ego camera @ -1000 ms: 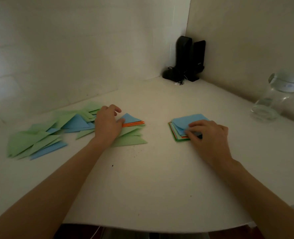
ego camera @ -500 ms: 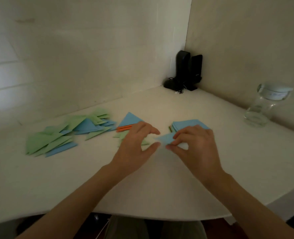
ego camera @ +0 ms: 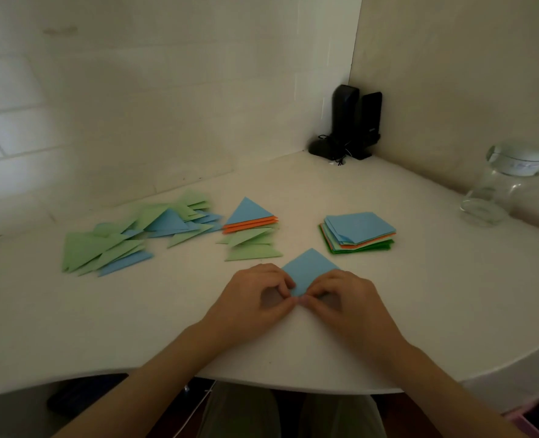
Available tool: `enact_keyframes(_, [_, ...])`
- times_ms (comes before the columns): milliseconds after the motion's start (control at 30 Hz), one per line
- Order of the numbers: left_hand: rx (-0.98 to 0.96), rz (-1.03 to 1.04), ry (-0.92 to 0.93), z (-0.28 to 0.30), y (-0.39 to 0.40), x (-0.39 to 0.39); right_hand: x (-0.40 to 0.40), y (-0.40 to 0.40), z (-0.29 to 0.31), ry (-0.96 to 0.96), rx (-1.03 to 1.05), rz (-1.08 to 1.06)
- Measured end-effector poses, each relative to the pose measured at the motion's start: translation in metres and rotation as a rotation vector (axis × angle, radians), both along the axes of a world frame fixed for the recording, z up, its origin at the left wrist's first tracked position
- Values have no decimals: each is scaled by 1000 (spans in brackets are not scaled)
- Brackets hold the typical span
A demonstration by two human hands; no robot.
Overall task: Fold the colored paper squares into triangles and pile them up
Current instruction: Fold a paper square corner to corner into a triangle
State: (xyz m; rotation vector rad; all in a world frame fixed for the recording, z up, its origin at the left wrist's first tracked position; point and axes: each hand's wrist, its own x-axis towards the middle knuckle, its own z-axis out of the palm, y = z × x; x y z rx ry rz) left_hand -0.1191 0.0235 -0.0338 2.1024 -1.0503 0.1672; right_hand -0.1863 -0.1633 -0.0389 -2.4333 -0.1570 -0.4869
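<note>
A blue paper square (ego camera: 309, 269) lies corner-on in front of me on the white table (ego camera: 420, 295). My left hand (ego camera: 255, 298) and my right hand (ego camera: 344, 300) meet at its near corner, each pinching it between thumb and fingers. Behind it to the right sits a stack of unfolded squares (ego camera: 358, 232), blue on top with orange and green below. A small pile of folded triangles (ego camera: 251, 229) lies behind to the left, a blue one on top. Farther left spreads a loose heap of green and blue triangles (ego camera: 129, 238).
A glass jar (ego camera: 502, 188) with a white lid stands at the right by the wall. Two black speakers (ego camera: 353, 121) with cables occupy the back corner. The table's curved front edge (ego camera: 293, 385) runs just below my wrists.
My left hand left the triangle pile and came to the centre. My right hand drew a blue square off the stack and set it down in front; both hands now pinch its near corner.
</note>
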Motion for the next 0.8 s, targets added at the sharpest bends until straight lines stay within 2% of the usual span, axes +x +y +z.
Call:
enact_keyframes(100, [-1,8,60,1,-2,2,2,1,2,27,13,-22])
enact_keyframes(300, [-20,85,269,6,-8,11,5,2,14,179,164,-32])
enact_keyframes(533, [22,116,436,14,-8,16,9,-12,23,368,180,0])
enact_keyframes(700, [13,105,416,12,-4,12,7,-11,24,379,197,1])
enact_keyframes(800, [-20,43,372,9,-1,11,6,-3,22,335,120,-33])
